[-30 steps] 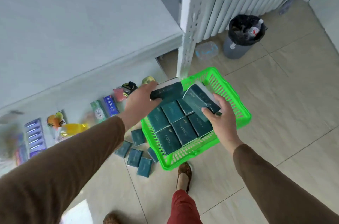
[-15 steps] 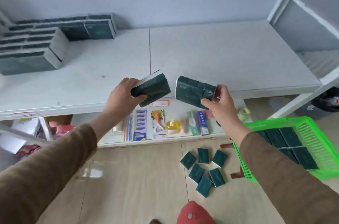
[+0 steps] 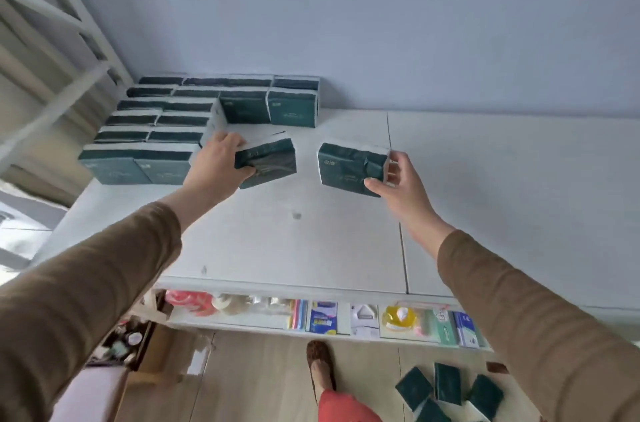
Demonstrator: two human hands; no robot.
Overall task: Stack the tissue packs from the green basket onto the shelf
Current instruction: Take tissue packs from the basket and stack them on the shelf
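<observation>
My left hand grips a dark green tissue pack above the white shelf, just right of the stacked tissue packs. That stack fills the shelf's back left corner in several rows. My right hand holds a second dark green tissue pack by its right end, a short gap from the first. Both packs hover over the shelf top. The green basket is out of view.
Several loose tissue packs lie on the floor at the lower right. A lower shelf carries small packaged goods. A cardboard box stands at the lower left. My foot is on the floor below.
Both hands lifted a pack each out of the green basket and carried them up and left over the shelf, toward the stack. The view swung from the basket to the shelf.
</observation>
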